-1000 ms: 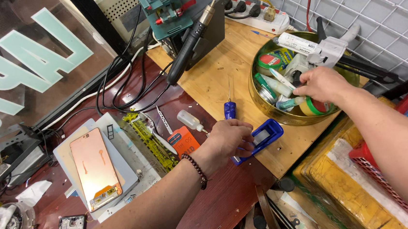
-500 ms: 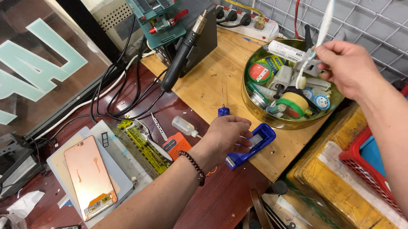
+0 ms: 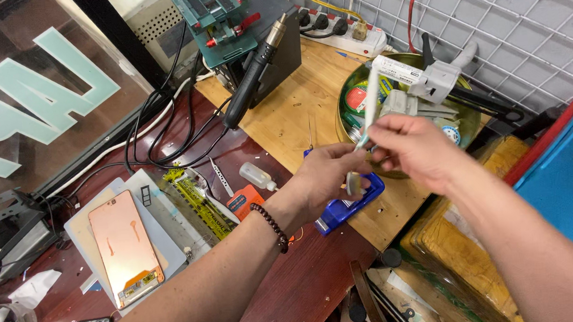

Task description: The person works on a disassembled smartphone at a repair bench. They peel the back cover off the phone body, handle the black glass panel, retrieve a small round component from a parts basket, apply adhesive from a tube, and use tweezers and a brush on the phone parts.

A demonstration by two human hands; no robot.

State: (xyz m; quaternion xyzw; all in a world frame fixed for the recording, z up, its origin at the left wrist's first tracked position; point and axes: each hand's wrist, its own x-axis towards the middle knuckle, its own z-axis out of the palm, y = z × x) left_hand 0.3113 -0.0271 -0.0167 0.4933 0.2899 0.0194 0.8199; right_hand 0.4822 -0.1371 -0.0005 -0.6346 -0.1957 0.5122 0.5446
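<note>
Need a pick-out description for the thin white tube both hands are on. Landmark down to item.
Start at the round metal tin at the back right of the wooden bench top. Just in front of it the left hand and right hand meet on a slim white tube. It is the only white tube raised off the bench, pointing up; the others lie in the tin.

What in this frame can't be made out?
- Head view: lower end of the white tube, covered by the left hand and right hand.
- Blue holder: its top hidden under the left hand.
- Round tin: contents jumbled, partly behind the right hand.
</note>
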